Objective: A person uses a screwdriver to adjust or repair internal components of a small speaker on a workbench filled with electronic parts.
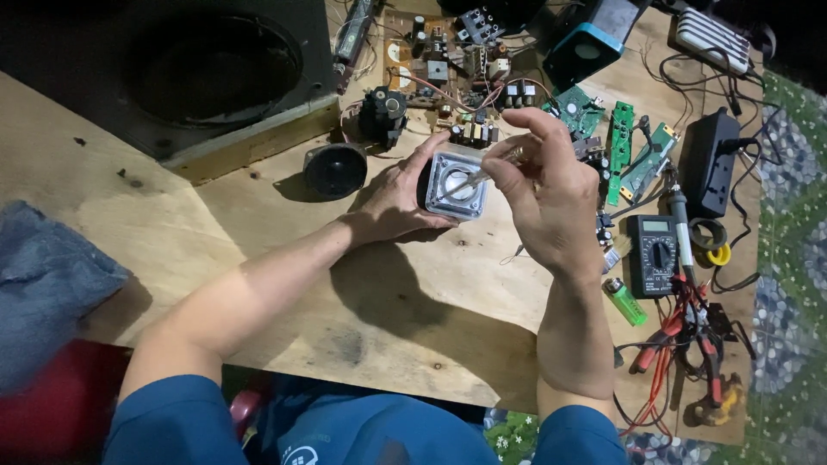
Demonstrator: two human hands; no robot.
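At frame centre, the left hand [392, 202] cupped a glossy, boxy speaker [454, 185] on the rough plywood worktop [258, 224]; right hand [543, 194] pinched a slim metal screwdriver [482, 175] into it.

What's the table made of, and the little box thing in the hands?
The table looks like bare plywood: pale, matte, with grain, knots and stains. The box in the left hand seems clear glossy plastic with a shiny metal-looking disc inside; the right hand pokes it with a thin tool.
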